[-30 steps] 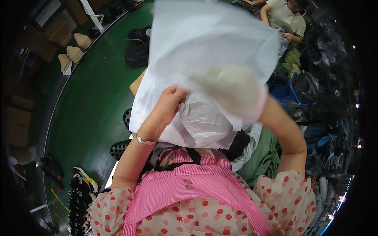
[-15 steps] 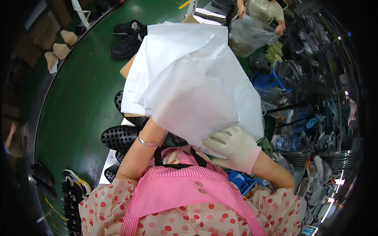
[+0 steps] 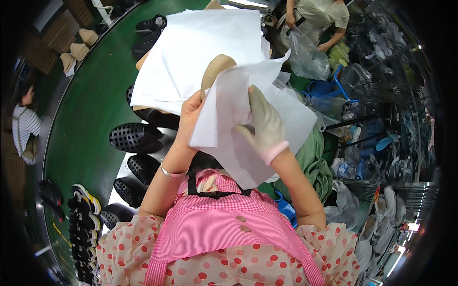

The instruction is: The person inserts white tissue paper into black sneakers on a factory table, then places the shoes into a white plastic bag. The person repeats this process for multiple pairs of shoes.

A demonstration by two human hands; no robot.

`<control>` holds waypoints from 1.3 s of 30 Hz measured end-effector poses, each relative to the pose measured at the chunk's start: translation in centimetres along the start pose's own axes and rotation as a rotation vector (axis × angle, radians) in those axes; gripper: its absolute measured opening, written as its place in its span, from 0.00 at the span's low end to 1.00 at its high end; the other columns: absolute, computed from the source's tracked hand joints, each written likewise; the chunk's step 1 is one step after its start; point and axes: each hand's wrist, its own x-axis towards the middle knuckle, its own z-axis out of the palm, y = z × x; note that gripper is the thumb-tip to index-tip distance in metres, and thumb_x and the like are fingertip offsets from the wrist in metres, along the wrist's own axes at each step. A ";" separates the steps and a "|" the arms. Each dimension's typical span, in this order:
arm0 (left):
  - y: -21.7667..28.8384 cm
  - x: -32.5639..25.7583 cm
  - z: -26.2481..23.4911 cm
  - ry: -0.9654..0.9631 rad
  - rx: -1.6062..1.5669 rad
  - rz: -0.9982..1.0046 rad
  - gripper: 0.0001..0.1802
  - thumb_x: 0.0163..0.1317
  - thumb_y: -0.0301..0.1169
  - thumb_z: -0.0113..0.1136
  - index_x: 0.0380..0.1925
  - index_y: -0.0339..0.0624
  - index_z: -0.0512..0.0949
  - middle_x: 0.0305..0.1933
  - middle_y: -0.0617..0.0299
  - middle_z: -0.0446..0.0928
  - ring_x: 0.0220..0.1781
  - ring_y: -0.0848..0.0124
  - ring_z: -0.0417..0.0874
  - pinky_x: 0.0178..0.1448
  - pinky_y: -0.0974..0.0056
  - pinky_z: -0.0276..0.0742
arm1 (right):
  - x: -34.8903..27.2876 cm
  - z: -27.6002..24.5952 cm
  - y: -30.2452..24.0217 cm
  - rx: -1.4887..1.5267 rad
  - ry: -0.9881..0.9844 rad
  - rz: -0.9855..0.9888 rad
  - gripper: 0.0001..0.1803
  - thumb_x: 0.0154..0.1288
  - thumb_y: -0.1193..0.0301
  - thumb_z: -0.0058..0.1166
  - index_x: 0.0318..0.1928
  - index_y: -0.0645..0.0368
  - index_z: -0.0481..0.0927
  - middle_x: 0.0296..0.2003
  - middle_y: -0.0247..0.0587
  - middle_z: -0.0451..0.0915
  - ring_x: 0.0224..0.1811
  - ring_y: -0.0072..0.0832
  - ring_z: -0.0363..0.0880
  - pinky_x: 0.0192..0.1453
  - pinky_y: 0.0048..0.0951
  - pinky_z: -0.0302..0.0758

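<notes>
My bare left hand (image 3: 191, 112), with a bangle at the wrist, grips a beige curved piece (image 3: 214, 71). Its kind is unclear; it looks stiff, like moulded card. A thin white paper sheet (image 3: 229, 152) drapes over its lower part and hangs toward my apron. My right hand (image 3: 265, 124), in a pale glove with a pink cuff, holds the folded paper between thumb and fingers. Just beyond both hands lies a stack of white paper sheets (image 3: 191, 43). The paper hides the lower end of the beige piece.
Black perforated shoes (image 3: 136, 137) line the left side of my work spot. A green conveyor belt (image 3: 86, 128) curves past, carrying beige shaped inserts (image 3: 78, 51) along its far edge. On the right stand wire racks with bagged shoes (image 3: 365, 143). A co-worker (image 3: 319, 19) handles a clear bag.
The single sheet, spread over my left hand before, is now folded around the beige piece, which has come into view. My gloved hand has moved up and inward onto the paper.
</notes>
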 end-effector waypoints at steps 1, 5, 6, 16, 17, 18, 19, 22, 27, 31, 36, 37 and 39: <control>0.6 -0.5 0.7 0.049 0.029 -0.031 0.16 0.68 0.31 0.57 0.53 0.36 0.77 0.46 0.62 0.80 0.41 0.77 0.80 0.44 0.70 0.79 | -0.7 0.0 0.2 0.023 -0.002 -0.011 0.49 0.49 0.63 0.67 0.70 0.63 0.57 0.66 0.57 0.63 0.63 0.53 0.68 0.65 0.43 0.67; -0.5 -2.4 -0.1 -0.059 0.611 0.311 0.15 0.67 0.28 0.56 0.52 0.35 0.77 0.49 0.61 0.80 0.46 0.74 0.80 0.50 0.68 0.78 | -1.5 -0.7 -0.2 0.025 -0.040 -0.127 0.46 0.50 0.62 0.66 0.69 0.61 0.61 0.67 0.56 0.63 0.63 0.52 0.68 0.65 0.42 0.66; -1.4 -2.9 -0.8 -0.132 0.804 0.411 0.20 0.64 0.29 0.58 0.56 0.38 0.74 0.55 0.57 0.76 0.54 0.68 0.75 0.59 0.63 0.72 | -1.1 -0.9 -0.5 0.005 -0.057 -0.177 0.46 0.51 0.61 0.65 0.70 0.61 0.60 0.68 0.56 0.62 0.64 0.51 0.68 0.66 0.42 0.66; -1.7 -5.4 0.0 0.001 0.512 0.328 0.18 0.67 0.24 0.54 0.57 0.34 0.74 0.49 0.64 0.80 0.45 0.77 0.80 0.49 0.68 0.80 | -0.3 0.1 -0.2 0.493 -0.240 0.159 0.54 0.46 0.60 0.68 0.70 0.69 0.55 0.65 0.65 0.65 0.67 0.49 0.67 0.69 0.35 0.64; -2.0 -5.7 0.3 0.035 0.293 0.257 0.18 0.67 0.25 0.54 0.57 0.34 0.73 0.49 0.64 0.80 0.46 0.77 0.80 0.50 0.68 0.80 | 0.1 -0.2 -0.6 0.490 -0.325 0.225 0.57 0.44 0.58 0.70 0.70 0.70 0.53 0.64 0.65 0.65 0.67 0.49 0.67 0.69 0.34 0.65; -2.4 -5.9 0.4 0.069 0.073 0.188 0.19 0.67 0.25 0.54 0.57 0.34 0.73 0.50 0.64 0.80 0.47 0.77 0.80 0.50 0.68 0.80 | 0.1 -0.1 -1.0 0.484 -0.411 0.292 0.61 0.42 0.57 0.71 0.71 0.71 0.51 0.64 0.66 0.65 0.66 0.48 0.68 0.69 0.34 0.65; -2.5 -5.7 0.2 0.060 0.198 0.216 0.19 0.67 0.26 0.55 0.57 0.34 0.73 0.50 0.63 0.80 0.47 0.76 0.81 0.50 0.68 0.80 | -0.1 0.1 -1.3 0.450 -0.433 0.299 0.64 0.40 0.56 0.72 0.71 0.70 0.49 0.63 0.66 0.66 0.65 0.48 0.69 0.68 0.34 0.66; -3.5 -5.7 -0.1 0.135 -0.088 0.145 0.19 0.67 0.26 0.55 0.57 0.35 0.74 0.49 0.64 0.80 0.46 0.76 0.82 0.50 0.68 0.81 | -0.6 0.7 -2.5 0.317 -0.489 0.305 0.70 0.35 0.54 0.74 0.72 0.70 0.43 0.62 0.67 0.68 0.64 0.49 0.71 0.68 0.34 0.68; -1.9 -6.2 0.1 0.181 -0.077 0.015 0.16 0.68 0.27 0.55 0.55 0.37 0.77 0.47 0.65 0.81 0.42 0.78 0.82 0.47 0.70 0.81 | -0.7 1.4 -2.9 0.284 -0.566 0.336 0.72 0.34 0.54 0.74 0.73 0.71 0.40 0.63 0.66 0.65 0.66 0.49 0.68 0.70 0.34 0.66; -0.9 -5.9 0.1 0.220 0.005 0.012 0.17 0.70 0.36 0.57 0.52 0.37 0.79 0.42 0.67 0.82 0.39 0.82 0.81 0.42 0.73 0.78 | -1.7 2.3 -1.5 0.545 -0.517 0.298 0.71 0.35 0.57 0.75 0.73 0.70 0.40 0.65 0.63 0.64 0.67 0.48 0.66 0.70 0.34 0.65; -1.3 -5.7 0.7 0.182 -0.090 0.057 0.17 0.70 0.37 0.57 0.52 0.37 0.78 0.43 0.67 0.82 0.40 0.81 0.81 0.42 0.73 0.77 | -1.7 3.3 -0.3 0.718 -0.514 0.264 0.70 0.36 0.60 0.75 0.73 0.69 0.41 0.63 0.62 0.67 0.67 0.45 0.67 0.70 0.33 0.65; -1.6 -5.6 0.4 0.130 -0.120 0.061 0.18 0.70 0.37 0.57 0.52 0.37 0.78 0.43 0.67 0.82 0.40 0.81 0.81 0.42 0.73 0.77 | -1.7 3.4 -0.2 0.752 -0.530 0.268 0.69 0.36 0.60 0.75 0.73 0.69 0.42 0.63 0.62 0.66 0.67 0.44 0.67 0.70 0.33 0.65; -1.8 -5.5 -0.6 0.094 -0.090 0.029 0.19 0.71 0.38 0.55 0.54 0.36 0.77 0.45 0.66 0.81 0.42 0.80 0.81 0.45 0.72 0.77 | -1.7 3.3 -0.1 0.820 -0.561 0.274 0.68 0.36 0.61 0.75 0.73 0.70 0.43 0.64 0.60 0.66 0.68 0.43 0.66 0.70 0.34 0.64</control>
